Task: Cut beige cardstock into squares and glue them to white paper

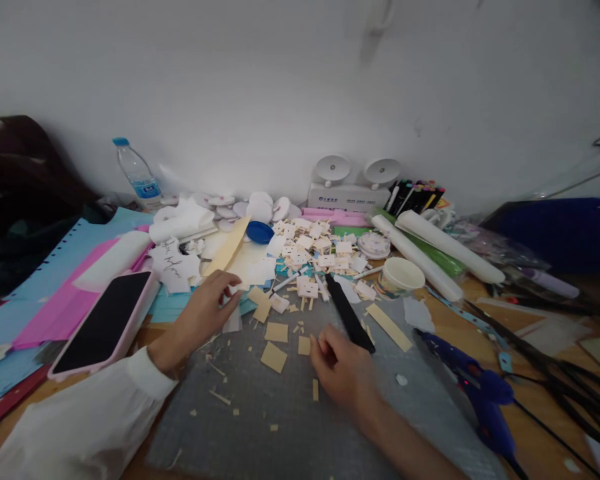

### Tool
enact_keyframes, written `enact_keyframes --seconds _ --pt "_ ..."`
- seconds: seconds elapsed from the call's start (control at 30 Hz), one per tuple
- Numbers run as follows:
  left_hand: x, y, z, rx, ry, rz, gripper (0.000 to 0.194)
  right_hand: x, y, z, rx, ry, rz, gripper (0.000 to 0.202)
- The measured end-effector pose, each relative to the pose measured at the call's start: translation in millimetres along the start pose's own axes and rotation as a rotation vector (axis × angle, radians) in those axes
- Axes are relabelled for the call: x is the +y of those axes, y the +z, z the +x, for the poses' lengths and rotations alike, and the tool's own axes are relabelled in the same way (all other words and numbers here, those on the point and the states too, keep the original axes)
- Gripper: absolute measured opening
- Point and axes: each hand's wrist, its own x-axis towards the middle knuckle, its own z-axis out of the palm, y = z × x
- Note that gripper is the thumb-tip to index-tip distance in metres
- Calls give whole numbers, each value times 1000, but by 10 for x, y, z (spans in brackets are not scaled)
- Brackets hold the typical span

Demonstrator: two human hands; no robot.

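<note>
My left hand hovers above the left back edge of the grey cutting mat; its thumb and forefinger are curled together around a small pale bit too tiny to make out. Low over the mat, my right hand has its fingertips pinched at the edge of a small tan paper square. Between the hands lie further tan paper squares and scraps. A small paper figure with a drawn face lies behind them. Beside my right hand rests a long black-handled tool, probably a craft knife.
Behind the mat is a heap of small paper figures. A paper cup stands at back right, near white paper rolls. A blue glue gun with cable lies right. A phone and a water bottle are left.
</note>
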Motion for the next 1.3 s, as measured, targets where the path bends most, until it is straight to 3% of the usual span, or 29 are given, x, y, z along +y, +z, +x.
enact_keyframes --seconds 0.27,0.43,0.53,0.63,0.7,0.77,0.87,0.97,1.17,1.3 --pt "-56 391 587 -25 16 75 32 10 29 2 93 -144 43 33" --pt "-90 293 669 -33 10 40 28 23 25 27 110 -137 72 32" --pt "-26 52 610 16 -11 -37 17 0 -3 40 91 -136 97 27" --pt "100 -220 469 24 -30 -175 20 -27 -25 44 39 -161 133 15" --pt "191 -351 310 -32 -43 -268 25 -41 -20 36 -34 -214 164 4" --pt "261 -408 105 -160 -68 -374 27 -52 3 21 -134 -282 157 24" --pt "310 -366 -222 -500 -148 -595 24 -71 55 -2 -251 -336 71 42" --pt "324 -252 -463 -664 -157 -640 21 -89 96 -14 -261 -359 27 31" --pt "395 -45 -523 -718 -184 -784 26 -56 61 16 -131 -410 136 11" --pt "467 92 -448 -682 -233 -898 26 -34 -89 74 20 -180 401 14"
